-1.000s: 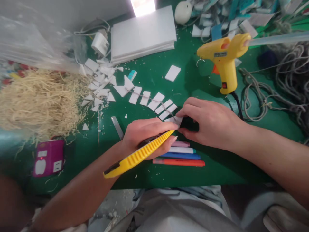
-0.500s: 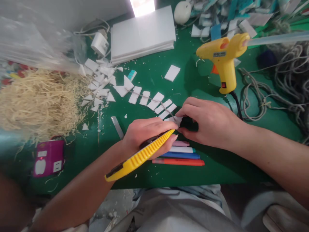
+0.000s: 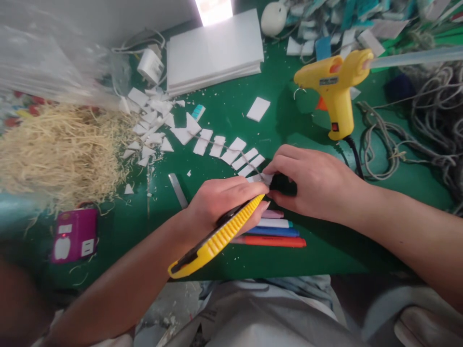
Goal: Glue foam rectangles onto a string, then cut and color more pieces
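Observation:
A yellow utility knife point(image 3: 220, 236) with a black slider is gripped in my left hand point(image 3: 224, 202), its front end near my fingertips; the blade is hidden. My right hand point(image 3: 311, 183) pinches the end of a grey string point(image 3: 249, 161) and a small white piece point(image 3: 266, 179), close against the left fingertips. Along the string lie several white foam-board strips point(image 3: 218, 146), fanned out to the upper left. Beneath and beside my left hand are several markers, among them an orange marker point(image 3: 275, 241) and a blue marker point(image 3: 275, 232).
A yellow glue gun point(image 3: 336, 91) stands at the right, near tangled grey cord point(image 3: 390, 140). White board sheets point(image 3: 215, 53) lie stacked at the back. White scraps point(image 3: 154, 115), wood shavings point(image 3: 61, 154) and a purple box point(image 3: 75, 235) are on the left. A loose blade point(image 3: 178, 190) lies by my left wrist.
My left hand and the knife have shifted slightly right, and the knife's rear end has swung right and a little toward me. The right hand stays almost still.

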A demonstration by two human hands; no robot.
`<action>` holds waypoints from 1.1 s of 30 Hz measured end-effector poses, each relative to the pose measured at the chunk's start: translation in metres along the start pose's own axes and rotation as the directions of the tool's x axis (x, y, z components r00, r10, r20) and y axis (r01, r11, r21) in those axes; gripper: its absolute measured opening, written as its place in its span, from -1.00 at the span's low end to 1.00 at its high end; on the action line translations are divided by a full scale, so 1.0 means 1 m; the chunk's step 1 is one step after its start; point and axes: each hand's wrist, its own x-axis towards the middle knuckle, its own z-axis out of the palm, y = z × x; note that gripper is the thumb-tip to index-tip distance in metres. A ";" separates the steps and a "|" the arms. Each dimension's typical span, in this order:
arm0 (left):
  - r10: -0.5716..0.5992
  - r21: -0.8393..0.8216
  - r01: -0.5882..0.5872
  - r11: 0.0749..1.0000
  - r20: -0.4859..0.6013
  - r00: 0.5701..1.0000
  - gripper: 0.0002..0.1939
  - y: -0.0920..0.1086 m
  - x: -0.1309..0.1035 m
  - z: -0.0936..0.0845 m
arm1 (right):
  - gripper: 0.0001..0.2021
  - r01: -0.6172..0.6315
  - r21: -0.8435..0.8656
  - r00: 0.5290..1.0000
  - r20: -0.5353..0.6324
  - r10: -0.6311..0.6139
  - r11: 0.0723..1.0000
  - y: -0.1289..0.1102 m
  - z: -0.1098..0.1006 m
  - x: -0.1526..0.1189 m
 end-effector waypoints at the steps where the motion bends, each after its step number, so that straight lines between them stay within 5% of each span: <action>1: 0.003 0.008 -0.003 1.000 0.001 1.000 -0.86 0.000 0.000 0.000 | -0.89 0.000 0.000 1.000 -0.001 0.000 1.000 0.000 0.000 0.000; 11: -0.003 -0.061 -0.001 0.998 -0.056 0.998 -0.89 -0.002 -0.002 0.001 | -0.89 -0.024 -0.022 1.000 0.007 0.024 0.999 -0.003 0.000 0.001; 20: -0.146 -0.159 0.131 0.979 -0.090 0.985 -0.87 0.001 -0.010 -0.004 | -0.87 -0.049 -0.017 0.998 0.024 0.050 0.999 -0.005 0.000 0.002; 33: -0.090 -0.146 0.079 0.986 -0.075 0.993 -0.88 -0.003 -0.009 0.000 | -0.88 -0.032 -0.035 0.999 -0.003 0.032 0.999 -0.003 0.002 0.002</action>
